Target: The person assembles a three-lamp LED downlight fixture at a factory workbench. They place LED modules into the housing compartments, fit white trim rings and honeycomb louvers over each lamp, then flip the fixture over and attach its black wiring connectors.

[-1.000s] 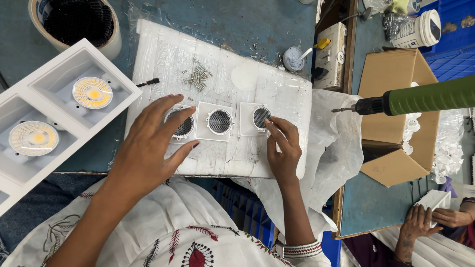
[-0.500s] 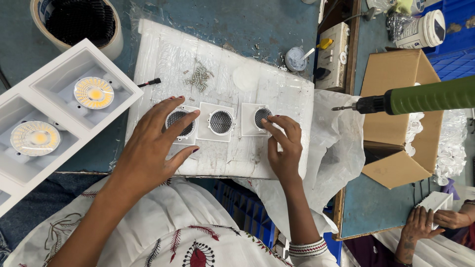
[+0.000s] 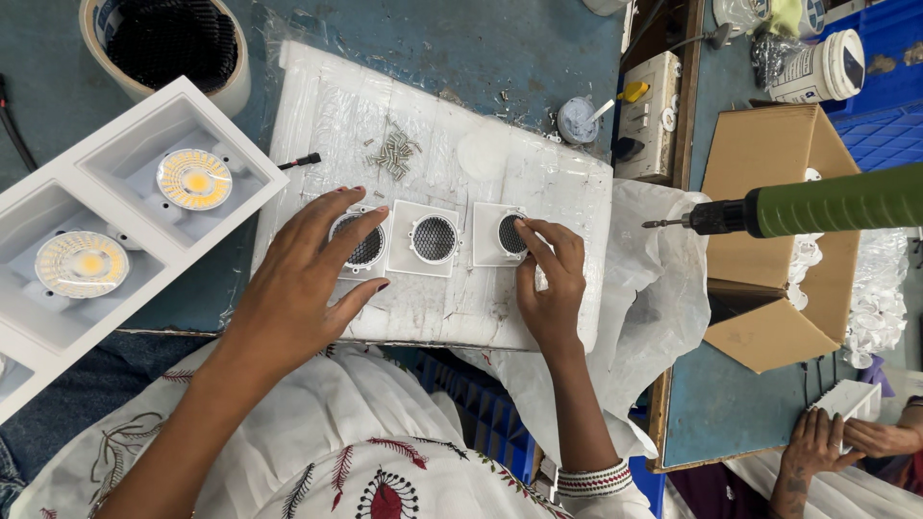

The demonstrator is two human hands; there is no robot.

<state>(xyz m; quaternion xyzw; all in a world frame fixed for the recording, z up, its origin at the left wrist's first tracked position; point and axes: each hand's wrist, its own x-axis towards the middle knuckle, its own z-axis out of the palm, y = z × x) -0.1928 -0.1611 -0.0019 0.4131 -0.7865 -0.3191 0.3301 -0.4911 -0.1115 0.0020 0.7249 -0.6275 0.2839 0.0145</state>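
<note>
I see my left hand (image 3: 303,288) spread flat, fingers splayed and released, lying over the leftmost of three small white square frames with round black honeycomb inserts (image 3: 364,243); nothing is grasped in that grip. The middle square white frame with its black mesh centre (image 3: 433,238) sits untouched just beside it. My right hand (image 3: 551,288) rests on the rightmost white square frame with black mesh (image 3: 502,234), fingertips (image 3: 524,229) pressing at the rim of the insert, the grip loose rather than clenched. All three frames lie in a row on a white foam sheet wrapped in clear plastic (image 3: 538,173), which covers the blue desk (image 3: 461,48). A small heap of silver screws (image 3: 394,154) lies on the sheet above the frames. To my left stands a long white twin-cell light housing with two yellow round emitters (image 3: 125,221). At right, a green-handled powered screwdriver (image 3: 817,204) hangs over an open brown cardboard box (image 3: 769,183). Another person's hands (image 3: 836,442) show at the lower right corner.
</note>
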